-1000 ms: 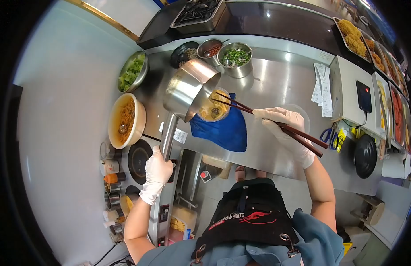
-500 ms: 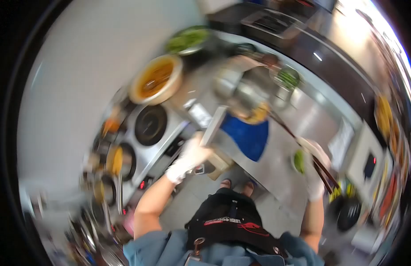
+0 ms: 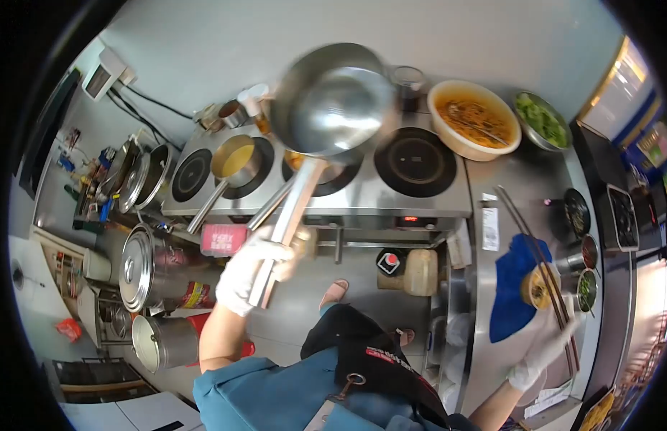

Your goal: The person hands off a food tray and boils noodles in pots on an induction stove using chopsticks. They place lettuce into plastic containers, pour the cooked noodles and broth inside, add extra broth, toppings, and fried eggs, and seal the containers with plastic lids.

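Steel pan (image 3: 333, 108) left of the blue cloth (image 3: 507, 305), left hand's (image 3: 256, 267) grip closed round its handle (image 3: 297, 215); right hand (image 3: 545, 352), near the cloth, grip closed on chopsticks (image 3: 519, 218).

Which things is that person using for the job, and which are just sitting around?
Seems part of the job:
saucepan, held in the left hand
chopsticks, in the right hand
bowl of food, crossed by the chopsticks in this view
blue cloth, by the bowl

Seems just sitting around:
big lidded pot
pink container
red-capped bottle
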The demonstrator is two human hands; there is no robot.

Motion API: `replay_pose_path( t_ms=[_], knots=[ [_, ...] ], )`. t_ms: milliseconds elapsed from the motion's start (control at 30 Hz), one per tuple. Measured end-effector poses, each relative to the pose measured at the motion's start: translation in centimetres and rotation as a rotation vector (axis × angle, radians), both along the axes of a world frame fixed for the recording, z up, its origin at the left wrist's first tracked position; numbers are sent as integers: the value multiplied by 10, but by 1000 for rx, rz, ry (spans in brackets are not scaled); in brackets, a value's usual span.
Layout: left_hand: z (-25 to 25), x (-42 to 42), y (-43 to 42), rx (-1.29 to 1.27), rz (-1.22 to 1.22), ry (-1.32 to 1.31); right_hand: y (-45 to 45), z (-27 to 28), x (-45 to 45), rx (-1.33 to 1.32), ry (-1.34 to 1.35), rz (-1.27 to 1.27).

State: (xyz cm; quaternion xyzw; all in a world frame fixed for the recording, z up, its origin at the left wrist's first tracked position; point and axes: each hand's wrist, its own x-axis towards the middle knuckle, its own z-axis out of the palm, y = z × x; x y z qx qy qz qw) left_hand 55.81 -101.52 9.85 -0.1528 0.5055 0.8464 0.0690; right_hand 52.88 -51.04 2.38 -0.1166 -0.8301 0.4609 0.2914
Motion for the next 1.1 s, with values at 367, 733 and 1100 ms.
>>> replay_pose_path(
  t_ms=[367,733,1100],
  knots=[
    [-124,19,-426,-10,659,-144,-392,6,-185,-117,-77,874],
    [-225,14,-543,331,601,-124,-510,-28,-236,60,-75,863],
    [-243,-2,-559,145,637,-278,-513,-25,-241,-42,30,801]
  ],
)
